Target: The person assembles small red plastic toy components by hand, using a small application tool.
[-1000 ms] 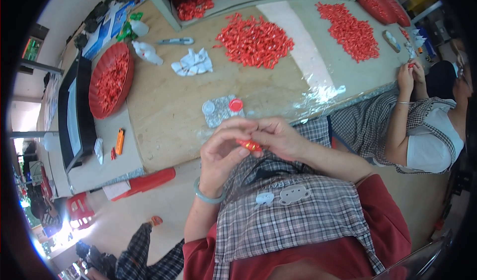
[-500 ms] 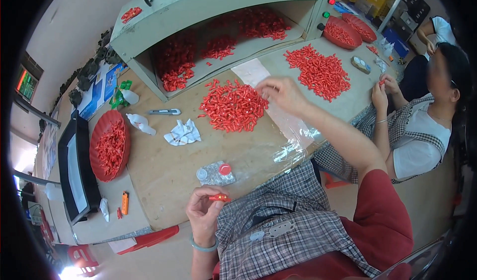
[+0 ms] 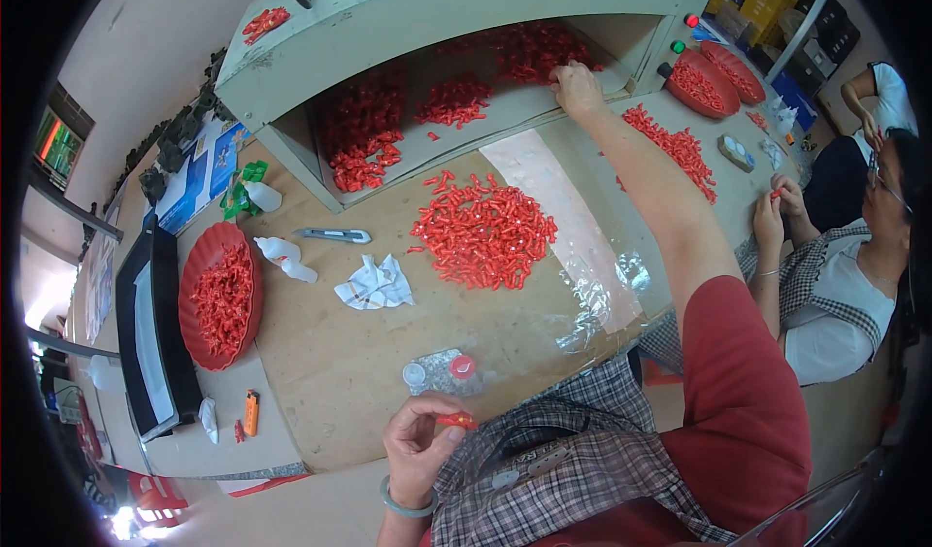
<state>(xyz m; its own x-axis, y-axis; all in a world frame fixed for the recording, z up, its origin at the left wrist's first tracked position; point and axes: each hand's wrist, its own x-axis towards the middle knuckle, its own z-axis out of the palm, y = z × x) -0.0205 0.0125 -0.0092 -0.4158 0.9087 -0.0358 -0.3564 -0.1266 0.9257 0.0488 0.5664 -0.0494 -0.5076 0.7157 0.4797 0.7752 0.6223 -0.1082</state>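
Note:
My left hand (image 3: 416,450) is near the table's front edge. Its thumb and fingers pinch a small glossy red piece (image 3: 456,420) with a yellowish spot. My right hand (image 3: 580,93) reaches far forward to the mouth of a pale green box-like machine (image 3: 456,33), beside a heap of red pieces (image 3: 534,50) inside it. Those fingers are curled together, and whatever is between them is hidden. A pile of similar red pieces (image 3: 485,233) lies on the table between my hands. Just beyond my left hand are a clear round cap and a red cap (image 3: 463,366) on a speckled block.
At left stand a red scalloped bowl (image 3: 250,299) of pieces and a black tray (image 3: 131,314). A utility knife (image 3: 335,235), white bottle (image 3: 284,256) and crumpled cloth (image 3: 377,283) lie nearby. A co-worker (image 3: 825,295) sits at right, beside another red pile (image 3: 675,149).
My right hand has left the near pile and moved forward and right to the machine's opening. My left hand still pinches the red piece. The whole view has shifted slightly.

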